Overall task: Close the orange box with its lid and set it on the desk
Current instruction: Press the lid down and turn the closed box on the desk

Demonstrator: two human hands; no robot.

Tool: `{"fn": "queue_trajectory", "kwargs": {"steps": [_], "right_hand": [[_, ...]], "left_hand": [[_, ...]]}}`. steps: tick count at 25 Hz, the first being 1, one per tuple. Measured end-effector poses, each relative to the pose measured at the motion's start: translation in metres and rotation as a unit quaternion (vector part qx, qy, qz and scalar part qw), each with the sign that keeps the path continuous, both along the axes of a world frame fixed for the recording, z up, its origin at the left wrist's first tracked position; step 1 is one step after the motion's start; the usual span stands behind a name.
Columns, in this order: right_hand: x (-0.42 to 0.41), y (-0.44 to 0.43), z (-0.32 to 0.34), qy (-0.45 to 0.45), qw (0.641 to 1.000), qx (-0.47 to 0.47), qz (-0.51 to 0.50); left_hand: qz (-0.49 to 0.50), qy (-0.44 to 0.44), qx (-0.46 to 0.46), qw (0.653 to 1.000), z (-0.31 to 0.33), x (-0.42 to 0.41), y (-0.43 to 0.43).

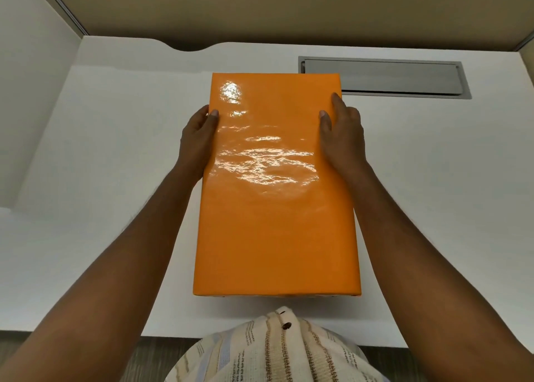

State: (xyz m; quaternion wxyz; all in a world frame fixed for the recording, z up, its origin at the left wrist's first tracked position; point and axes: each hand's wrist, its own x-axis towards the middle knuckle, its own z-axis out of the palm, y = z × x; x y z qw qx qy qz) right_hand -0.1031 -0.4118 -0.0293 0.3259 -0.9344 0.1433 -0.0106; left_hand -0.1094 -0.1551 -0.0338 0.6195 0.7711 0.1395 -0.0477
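A glossy orange box [274,222] fills the middle of the view, its lid on top and covering it fully. It is long, with its short end toward me, over the white desk [115,150]. My left hand [198,141] grips the left long side near the far end, thumb on the lid. My right hand [342,138] grips the right long side opposite, fingers lying on the lid's edge. Whether the box rests on the desk or hangs just above it, I cannot tell.
A grey metal cable hatch [404,78] is set into the desk behind the box at the right. White partition walls [29,92] stand at the left and right. The desk's front edge [86,334] runs close to my striped shirt [274,352].
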Motion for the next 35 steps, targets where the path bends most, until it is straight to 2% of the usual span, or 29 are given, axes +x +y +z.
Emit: {"fn": "queue_trajectory", "kwargs": {"steps": [3,7,11,14,17,24,29,35], "right_hand": [[0.000,0.003,-0.002,0.002,1.000,0.000,-0.009],[0.002,-0.005,-0.001,0.005,0.998,0.068,-0.018],[0.001,-0.019,-0.004,0.037,0.992,0.117,0.008],[0.009,-0.019,-0.001,0.017,0.989,0.147,0.008],[0.016,-0.018,0.000,0.001,0.984,0.176,-0.019],[0.023,-0.012,-0.009,0.015,0.993,0.118,0.005],[0.023,-0.012,-0.019,0.014,0.993,0.121,-0.004],[0.024,-0.010,-0.022,0.023,0.997,0.072,-0.005]], "left_hand": [[0.000,-0.003,0.001,1.000,-0.001,0.002,-0.001],[0.023,0.047,0.017,0.998,-0.001,0.004,0.004],[-0.017,0.028,-0.025,0.999,-0.004,-0.008,0.009],[-0.035,0.012,-0.068,0.997,-0.003,-0.004,0.010],[-0.023,0.003,-0.072,0.997,-0.003,0.002,0.009],[-0.007,0.009,-0.035,0.999,-0.011,0.011,0.007],[0.023,-0.039,0.010,0.999,-0.014,0.010,0.000],[0.049,-0.067,0.085,0.993,-0.021,0.012,-0.003]]}}
